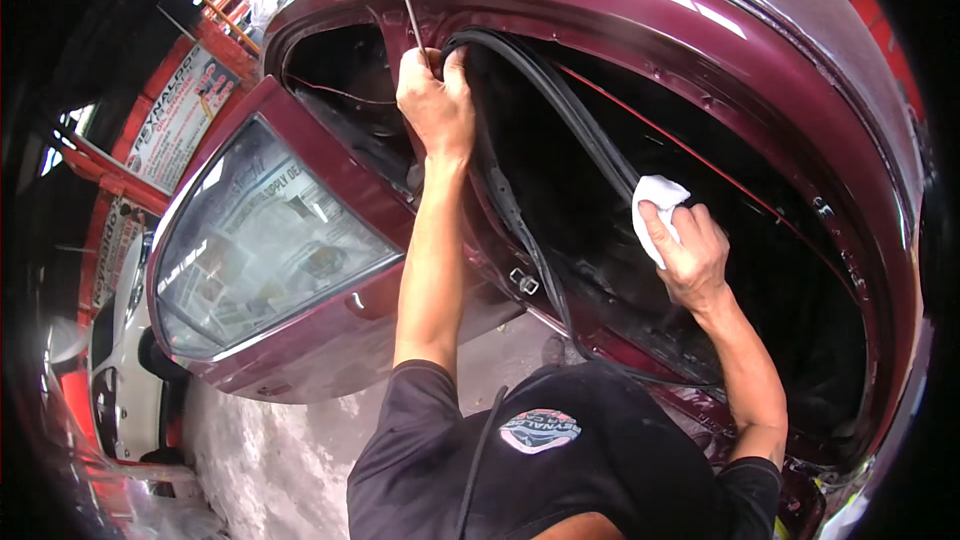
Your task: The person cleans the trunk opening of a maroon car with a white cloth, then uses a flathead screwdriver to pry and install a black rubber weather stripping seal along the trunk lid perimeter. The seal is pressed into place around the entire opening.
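Observation:
Raised at the car's middle pillar, my left hand (437,108) is closed around a thin metal rod (409,2) that points up past the roof edge; its handle end is hidden in the fist. The same hand pinches one end of a black rubber door seal (560,90). The seal runs slanting down to my right hand (694,258), which grips it through a folded white cloth (657,198). Another length of the seal hangs down along the pillar to the sill. Behind it lies the dark doorway of the maroon car body (560,0).
A maroon front door (385,290) stands swung open at the left, paper covering its window (290,240). A metal latch striker (523,281) juts from the pillar. Farther left is a pale vehicle (125,360) beside red shelving and sign boards (180,120). Grey concrete floor (290,460) shows below.

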### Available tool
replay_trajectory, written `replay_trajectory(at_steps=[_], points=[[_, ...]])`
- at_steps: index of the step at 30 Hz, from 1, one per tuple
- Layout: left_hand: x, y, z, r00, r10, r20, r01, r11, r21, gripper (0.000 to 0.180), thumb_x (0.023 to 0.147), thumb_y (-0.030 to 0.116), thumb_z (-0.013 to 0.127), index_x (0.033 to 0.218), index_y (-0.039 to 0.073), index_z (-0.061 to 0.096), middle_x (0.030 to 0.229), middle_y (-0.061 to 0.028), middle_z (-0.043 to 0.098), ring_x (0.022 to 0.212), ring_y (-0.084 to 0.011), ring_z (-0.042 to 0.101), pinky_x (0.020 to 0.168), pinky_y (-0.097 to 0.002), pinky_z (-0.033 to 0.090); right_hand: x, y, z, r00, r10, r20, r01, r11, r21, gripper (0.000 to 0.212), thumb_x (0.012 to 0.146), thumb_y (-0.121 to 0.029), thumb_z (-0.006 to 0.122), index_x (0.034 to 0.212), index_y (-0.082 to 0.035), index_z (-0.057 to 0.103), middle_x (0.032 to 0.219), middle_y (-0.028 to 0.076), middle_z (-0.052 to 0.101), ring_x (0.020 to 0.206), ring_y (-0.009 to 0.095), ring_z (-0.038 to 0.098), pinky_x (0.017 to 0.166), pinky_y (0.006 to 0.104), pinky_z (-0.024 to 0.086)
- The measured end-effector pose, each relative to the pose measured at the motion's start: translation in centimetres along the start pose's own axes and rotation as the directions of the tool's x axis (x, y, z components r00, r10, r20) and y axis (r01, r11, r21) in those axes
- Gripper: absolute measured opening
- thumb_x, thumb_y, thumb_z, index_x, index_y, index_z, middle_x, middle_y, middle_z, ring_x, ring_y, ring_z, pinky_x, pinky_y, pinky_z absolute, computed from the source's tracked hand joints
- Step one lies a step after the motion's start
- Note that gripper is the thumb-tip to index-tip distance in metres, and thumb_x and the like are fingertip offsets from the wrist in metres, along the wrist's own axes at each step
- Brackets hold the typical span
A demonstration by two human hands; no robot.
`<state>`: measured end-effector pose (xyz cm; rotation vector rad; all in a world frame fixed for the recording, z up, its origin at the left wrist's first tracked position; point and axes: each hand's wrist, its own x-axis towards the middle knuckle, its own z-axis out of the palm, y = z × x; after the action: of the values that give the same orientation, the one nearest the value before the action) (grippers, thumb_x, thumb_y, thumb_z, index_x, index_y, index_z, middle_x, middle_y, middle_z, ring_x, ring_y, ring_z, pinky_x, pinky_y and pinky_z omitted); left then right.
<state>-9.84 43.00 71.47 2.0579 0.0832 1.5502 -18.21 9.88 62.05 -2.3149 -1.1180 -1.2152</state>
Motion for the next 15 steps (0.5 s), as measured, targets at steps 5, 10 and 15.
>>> replay_trajectory(at_steps=[5,10,15], points=[[1.8,-0.1,1.2,0.984,0.139,-0.110,-0.139,0.990,0.006,0.023,0.080,0.009,0.081,0.085,-0.001,0.060,0.072,-0.0123,0.060,0.065,-0.0256,0.060,0.066,-0.0377,0.049,1.3,0.9,0.1,0.998,0.057,-0.001,-0.057,0.998,0.023,0.075,0.058,0.003,0.077,0.131,-0.014,0.069,0.079,0.006,0.051,0.069,0.026,0.055,0.054,0.0386,0.050],[1.3,0.1,0.3,0.997,-0.041,-0.058,0.033,0.990,-0.136,0.030,0.078,0.005,0.085,0.080,0.001,0.056,0.069,-0.0086,0.054,0.061,-0.0185,0.052,0.060,-0.0346,0.046,1.2,1.0,-0.6,0.993,0.104,0.050,-0.105,0.994,0.020,0.081,0.056,0.003,0.077,0.133,-0.016,0.067,0.086,0.008,0.057,0.075,0.028,0.058,0.057,0.0408,0.054],[1.5,0.1,0.2,0.995,-0.093,-0.047,0.084,0.984,-0.158,0.032,0.078,0.006,0.086,0.076,0.002,0.054,0.060,-0.0046,0.053,0.054,-0.0118,0.048,0.055,-0.0309,0.045,1.3,0.4,-0.3,0.993,0.035,0.117,-0.036,0.999,0.005,0.075,0.061,0.003,0.075,0.133,-0.017,0.067,0.086,0.008,0.058,0.075,0.026,0.058,0.058,0.0391,0.055]])
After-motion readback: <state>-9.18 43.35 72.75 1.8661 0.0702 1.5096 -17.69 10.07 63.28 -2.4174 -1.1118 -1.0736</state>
